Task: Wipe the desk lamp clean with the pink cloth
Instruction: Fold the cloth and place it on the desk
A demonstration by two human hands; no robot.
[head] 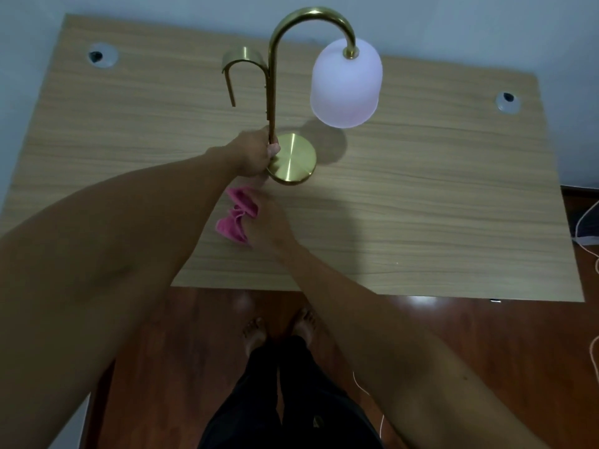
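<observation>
While the left hand (256, 157) grips the lamp (293, 162) stem low, just above its round base on the counter (421, 205), the right hand (269, 226) holds the pink cloth (238, 212) bunched just beside the base. Wiping seems about to begin; next the cloth must go onto the base or stem.

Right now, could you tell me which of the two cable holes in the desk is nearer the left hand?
The cable hole at the desk's far-left corner; the other sits far right.
</observation>
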